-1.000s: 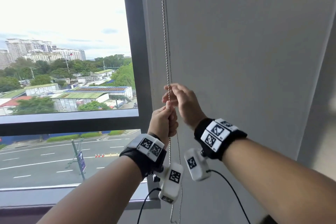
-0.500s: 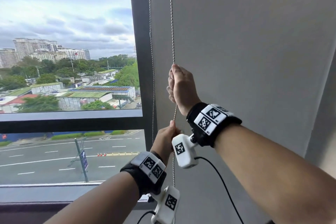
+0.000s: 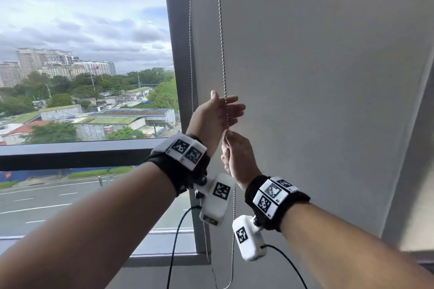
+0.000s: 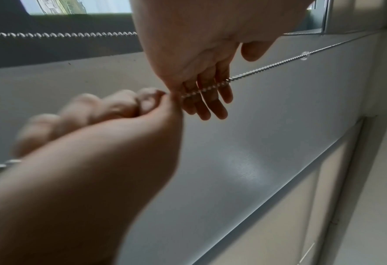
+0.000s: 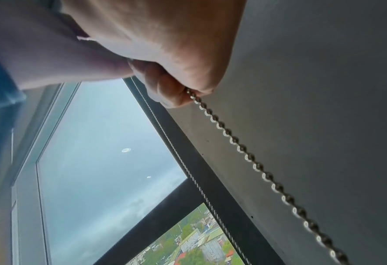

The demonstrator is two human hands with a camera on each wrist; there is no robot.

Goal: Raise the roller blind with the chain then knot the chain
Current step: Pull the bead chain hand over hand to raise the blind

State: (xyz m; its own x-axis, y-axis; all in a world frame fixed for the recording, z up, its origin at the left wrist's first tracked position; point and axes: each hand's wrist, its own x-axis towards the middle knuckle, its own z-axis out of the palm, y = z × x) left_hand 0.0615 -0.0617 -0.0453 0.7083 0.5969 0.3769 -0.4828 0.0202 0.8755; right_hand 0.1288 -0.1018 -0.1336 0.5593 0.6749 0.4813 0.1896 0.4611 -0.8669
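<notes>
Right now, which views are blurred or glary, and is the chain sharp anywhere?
Head view: sharp; chain crisp, sky bright but not blown out. Left wrist view: right hand motion-blurred, left hand clearer, a glare patch on the blind. Right wrist view: chain beads sharp, wrist blurred and dim.

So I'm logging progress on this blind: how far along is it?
Done: nothing that shows; the blind covers its whole pane. In hand: the right hand pinches the chain, and the left hand lies open against it just above. Left: more pulling, probably, and the knot; the chain shows none.
</notes>
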